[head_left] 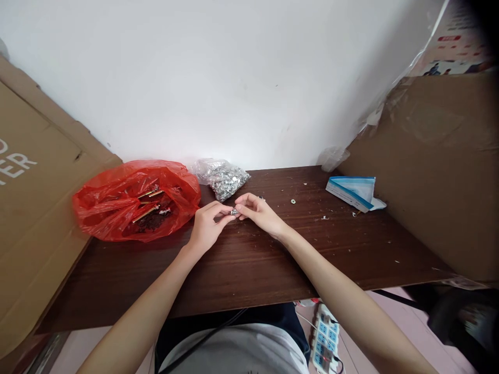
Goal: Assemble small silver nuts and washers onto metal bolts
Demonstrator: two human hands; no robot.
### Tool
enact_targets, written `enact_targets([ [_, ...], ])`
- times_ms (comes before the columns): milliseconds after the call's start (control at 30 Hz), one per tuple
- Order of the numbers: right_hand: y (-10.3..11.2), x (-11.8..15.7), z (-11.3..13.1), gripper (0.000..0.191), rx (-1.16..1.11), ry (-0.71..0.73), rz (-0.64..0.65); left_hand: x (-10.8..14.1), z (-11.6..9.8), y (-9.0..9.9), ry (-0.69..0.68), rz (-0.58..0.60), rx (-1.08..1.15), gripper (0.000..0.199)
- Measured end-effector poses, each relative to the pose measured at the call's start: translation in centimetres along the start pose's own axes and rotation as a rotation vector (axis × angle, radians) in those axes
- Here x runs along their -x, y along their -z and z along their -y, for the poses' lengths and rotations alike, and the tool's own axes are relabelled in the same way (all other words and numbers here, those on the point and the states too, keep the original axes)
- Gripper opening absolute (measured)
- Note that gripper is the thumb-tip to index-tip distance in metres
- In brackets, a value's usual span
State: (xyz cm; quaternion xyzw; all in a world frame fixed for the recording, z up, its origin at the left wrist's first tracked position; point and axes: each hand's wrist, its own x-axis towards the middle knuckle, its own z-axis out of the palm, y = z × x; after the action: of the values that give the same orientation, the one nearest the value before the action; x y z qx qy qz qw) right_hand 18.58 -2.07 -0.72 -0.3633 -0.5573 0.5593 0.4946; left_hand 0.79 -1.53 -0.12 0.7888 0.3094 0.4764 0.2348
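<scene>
Above the middle of the table, my left hand (210,221) and my right hand (259,212) meet fingertip to fingertip. Pinched between them is a small silvery metal part (234,212); its exact kind is too small to make out. Both hands are closed on it from opposite sides. Just behind my hands lies a clear plastic bag (226,179) full of small shiny metal pieces. Left of my left hand, an open red plastic bag (136,200) holds several gold and silver metal rods and many small dark pieces.
A brown table (249,275) stands against the white wall. Cardboard walls rise on the left (42,197) and right (436,171). A blue and white folded packet (353,192), a small ring-like piece (293,201) and scraps lie to the right. A power strip (325,337) is on the floor.
</scene>
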Motion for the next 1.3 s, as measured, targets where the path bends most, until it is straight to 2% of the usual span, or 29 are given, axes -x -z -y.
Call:
enact_targets([
  [67, -0.03, -0.02, -0.05, 0.025, 0.007, -0.021, 0.017, 0.0, 0.04, 0.0, -0.005, 0.005, -0.002, 0.008],
  [167, -0.05, 0.01, 0.1, 0.026, 0.002, 0.032, 0.039, -0.01, 0.06, 0.0, -0.005, -0.002, -0.007, 0.008],
  [267, -0.04, 0.06, 0.34, 0.027, 0.0, 0.071, -0.001, -0.02, 0.01, 0.0, -0.002, -0.01, -0.012, 0.008],
  [333, 0.0, 0.04, 0.33, 0.024, 0.015, 0.046, -0.025, -0.02, -0.02, 0.0, -0.002, -0.003, -0.009, 0.008],
  [433, 0.08, 0.01, 0.2, 0.023, 0.03, 0.014, 0.008, -0.01, 0.03, 0.01, -0.004, 0.002, -0.008, 0.008],
  [567, 0.07, 0.08, 0.28, 0.026, 0.017, 0.067, 0.018, -0.01, 0.1, 0.01, -0.004, -0.015, -0.007, 0.008],
  [733, 0.08, 0.02, 0.12, 0.023, 0.053, 0.011, 0.012, 0.02, 0.06, -0.01, -0.001, -0.006, -0.007, 0.008],
  [900, 0.14, 0.0, 0.1, 0.026, 0.036, 0.069, 0.023, 0.0, 0.06, 0.0, 0.003, -0.01, -0.008, 0.008],
  [1067, 0.08, 0.01, 0.06, 0.024, 0.043, 0.01, 0.018, 0.0, 0.07, -0.01, -0.001, -0.008, -0.011, 0.008],
  [1300, 0.06, -0.04, 0.07, 0.03, 0.013, 0.059, -0.01, -0.04, -0.08, -0.05, 0.013, -0.015, -0.012, 0.008],
])
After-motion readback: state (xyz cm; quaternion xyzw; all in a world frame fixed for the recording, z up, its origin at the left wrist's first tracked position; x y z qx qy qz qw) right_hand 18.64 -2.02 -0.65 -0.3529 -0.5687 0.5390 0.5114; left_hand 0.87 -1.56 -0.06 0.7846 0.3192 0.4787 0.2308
